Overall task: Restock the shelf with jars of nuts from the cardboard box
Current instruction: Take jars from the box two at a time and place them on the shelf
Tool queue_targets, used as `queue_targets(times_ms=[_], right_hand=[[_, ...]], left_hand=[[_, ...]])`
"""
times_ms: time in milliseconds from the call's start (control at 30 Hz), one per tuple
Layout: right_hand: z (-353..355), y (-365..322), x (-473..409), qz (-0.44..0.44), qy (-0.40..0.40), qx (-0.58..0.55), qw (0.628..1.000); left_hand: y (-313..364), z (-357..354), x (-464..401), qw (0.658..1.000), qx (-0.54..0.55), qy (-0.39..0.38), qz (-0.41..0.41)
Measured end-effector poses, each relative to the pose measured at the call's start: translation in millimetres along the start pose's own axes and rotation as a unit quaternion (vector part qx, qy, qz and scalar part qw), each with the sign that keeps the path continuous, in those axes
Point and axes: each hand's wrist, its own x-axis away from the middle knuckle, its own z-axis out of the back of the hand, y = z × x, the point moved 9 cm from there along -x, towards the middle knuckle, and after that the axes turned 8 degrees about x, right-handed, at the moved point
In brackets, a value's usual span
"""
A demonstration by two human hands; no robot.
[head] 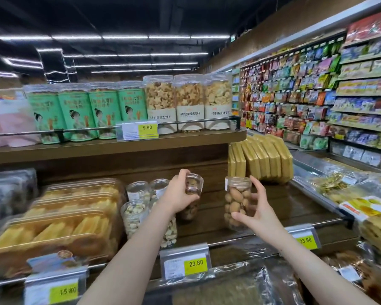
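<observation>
Supermarket aisles are stretching away behind a wooden shelf (pixel 273 208) whose right stretch is lying bare, so restocking is looking barely begun; the cardboard box is not showing. Left of the fingers, four clear jars of pale nuts (pixel 133 214) are already standing beside flat tubs of yellow snacks (pixel 59 225). The left hand (pixel 182 192) is curling round a jar of dark nuts (pixel 193 190), tilting it over the shelf. Beside it, the right hand (pixel 254 211) is pinching an upright jar of large tan nuts (pixel 237 205), thumb and fingers clamping its sides.
</observation>
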Motion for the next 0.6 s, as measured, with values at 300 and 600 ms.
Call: queue_targets(times_ms=[300,600], right_hand=[[-11,2,-15,0.004,-0.005,-0.007,1.0],[-21,3,-35,-0.004,-0.016,0.027,1.0]], left_hand=[[-1,-16,-7,0.979,-0.199,-0.054,0.002],[2,19,4,0.969,-0.248,-0.013,-0.009]])
